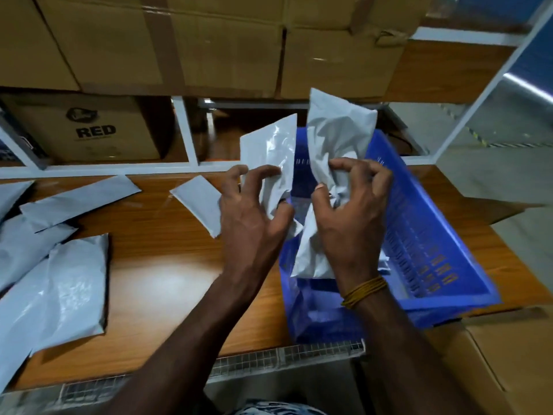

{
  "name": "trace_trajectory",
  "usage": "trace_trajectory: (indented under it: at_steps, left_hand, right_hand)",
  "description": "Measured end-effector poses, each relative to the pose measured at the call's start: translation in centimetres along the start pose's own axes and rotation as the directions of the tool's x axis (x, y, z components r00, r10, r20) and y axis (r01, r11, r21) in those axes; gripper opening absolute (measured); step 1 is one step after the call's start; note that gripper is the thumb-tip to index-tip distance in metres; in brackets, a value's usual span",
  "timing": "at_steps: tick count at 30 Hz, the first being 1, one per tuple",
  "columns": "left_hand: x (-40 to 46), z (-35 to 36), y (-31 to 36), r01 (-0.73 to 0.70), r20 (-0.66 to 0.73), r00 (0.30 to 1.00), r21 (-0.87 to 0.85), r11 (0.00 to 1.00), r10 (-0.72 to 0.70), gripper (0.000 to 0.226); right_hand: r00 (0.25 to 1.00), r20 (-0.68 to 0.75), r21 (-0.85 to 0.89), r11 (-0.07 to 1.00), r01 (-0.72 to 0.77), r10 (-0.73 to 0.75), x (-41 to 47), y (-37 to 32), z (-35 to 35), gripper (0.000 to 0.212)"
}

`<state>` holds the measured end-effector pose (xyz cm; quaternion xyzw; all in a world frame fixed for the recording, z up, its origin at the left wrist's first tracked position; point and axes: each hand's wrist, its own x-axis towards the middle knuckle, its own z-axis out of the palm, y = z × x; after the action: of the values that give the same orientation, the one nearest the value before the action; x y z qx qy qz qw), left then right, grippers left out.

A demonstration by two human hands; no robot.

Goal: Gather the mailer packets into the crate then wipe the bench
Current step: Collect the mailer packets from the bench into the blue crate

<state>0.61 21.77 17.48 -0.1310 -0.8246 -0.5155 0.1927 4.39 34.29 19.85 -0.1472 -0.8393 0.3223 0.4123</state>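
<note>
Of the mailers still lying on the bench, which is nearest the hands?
The small mailer beside the left hand, just left of the blue crate; the others lie far left.

The right hand (348, 223) and the packets it grips hide most of the blue crate's (431, 235) inside. Left of the crate, grey mailer packets (57, 283) run off the picture's edge. Small print under "RED" on the carton (95, 130) beyond is unreadable.

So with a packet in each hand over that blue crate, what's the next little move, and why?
Probably lower both hands and let go, so the packets drop into the blue crate. The left hand grips one grey packet and the right hand another, both held just above the crate's opening. More packets lie on the bench to the left, waiting to be gathered.
</note>
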Motion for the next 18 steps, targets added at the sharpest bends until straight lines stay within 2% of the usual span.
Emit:
trace_trajectory:
  at_steps: [5,8,10,14,18]
  left_hand:
    - [1.6,5.5,3.1,-0.011,0.052,0.999,0.126,0.992,0.004,0.048]
    - [2.9,9.3,3.2,-0.012,0.135,0.991,0.260,0.966,-0.024,0.049]
    - [3.5,12.0,2.9,0.005,0.227,0.969,0.370,0.929,-0.096,0.049]
    - [4.4,15.9,1.1,0.092,0.379,0.867,0.519,0.850,-0.324,0.055]
    - [4.2,18.1,-2.1,0.128,0.418,0.772,0.636,0.761,-0.478,0.056]
  right_hand:
    - [0.999,-0.027,-0.089,0.995,-0.038,0.035,3.2,5.8,-2.4,0.032]
    - [0.996,0.048,-0.153,0.986,-0.071,0.079,4.9,9.9,-1.9,0.033]
    - [0.983,0.130,-0.202,0.974,-0.103,0.131,5.9,12.3,-0.9,0.033]
    - [0.879,0.360,-0.386,0.908,-0.163,0.311,6.7,16.2,1.7,0.032]
    - [0.753,0.517,-0.476,0.868,-0.143,0.408,6.5,19.4,3.8,0.039]
